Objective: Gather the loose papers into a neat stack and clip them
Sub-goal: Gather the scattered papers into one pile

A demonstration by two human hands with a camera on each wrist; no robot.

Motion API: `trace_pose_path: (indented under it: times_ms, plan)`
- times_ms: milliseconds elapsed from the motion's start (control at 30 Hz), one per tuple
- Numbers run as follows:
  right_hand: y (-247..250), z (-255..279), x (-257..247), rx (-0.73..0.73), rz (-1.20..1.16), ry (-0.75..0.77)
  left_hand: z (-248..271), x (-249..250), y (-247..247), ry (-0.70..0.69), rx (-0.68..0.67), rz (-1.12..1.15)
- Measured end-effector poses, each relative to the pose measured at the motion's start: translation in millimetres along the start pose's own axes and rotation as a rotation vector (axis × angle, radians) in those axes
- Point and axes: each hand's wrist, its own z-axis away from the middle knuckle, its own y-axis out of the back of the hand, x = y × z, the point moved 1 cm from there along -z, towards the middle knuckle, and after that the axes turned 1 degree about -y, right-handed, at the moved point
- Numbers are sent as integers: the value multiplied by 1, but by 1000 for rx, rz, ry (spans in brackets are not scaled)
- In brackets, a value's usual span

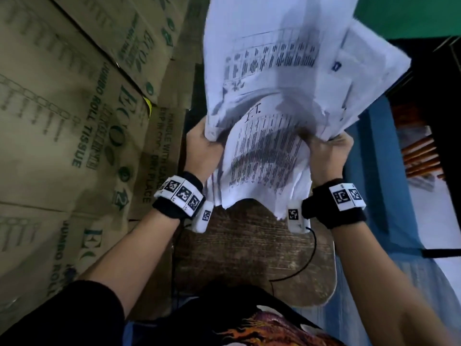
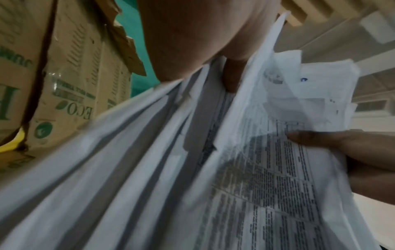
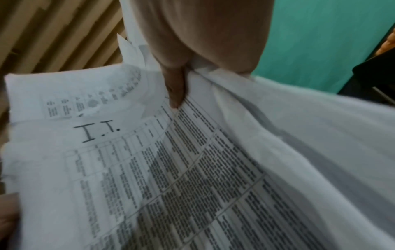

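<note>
Papers [image 1: 269,101] held upright in the air above the wooden counter [image 1: 249,250], left hand [image 1: 202,148] gripping one side edge and right hand [image 1: 329,151] the other, thumbs on the printed face. Sheets fan out unevenly. Probably lifted so the edges can be squared; no clip visible.

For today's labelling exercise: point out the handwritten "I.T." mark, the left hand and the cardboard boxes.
handwritten "I.T." mark [image 3: 97,132]: right wrist view, between the letters.
left hand [image 1: 202,148]: head view, back of hand.
cardboard boxes [image 1: 74,108]: head view, printed side.
</note>
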Motion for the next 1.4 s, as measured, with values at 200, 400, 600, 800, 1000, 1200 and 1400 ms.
trace_pose_path:
  times_ms: [200, 400, 600, 800, 1000, 1200, 1400]
  plan:
    - [-2, 13, 4, 77, -9, -8, 5, -3, -6, 17, -175, 253]
    - [4, 18, 15, 89, 43, -119, 12, -27, 16, 39, -515, 173]
    - [8, 13, 12, -79, 11, -148, 14, -51, 13, 151, -151, -184]
    - [17, 14, 30, -77, 107, -182, 5, -30, -12, 159, 53, 57]
    - [33, 13, 21, -147, 105, -202, 12, -43, -2, 255, -12, -44]
    - [31, 16, 24, -136, 85, -231, 6, -55, 9, 348, -152, -335]
    - [31, 5, 21, -233, 79, -220, -6, -57, 24, 255, -321, -247]
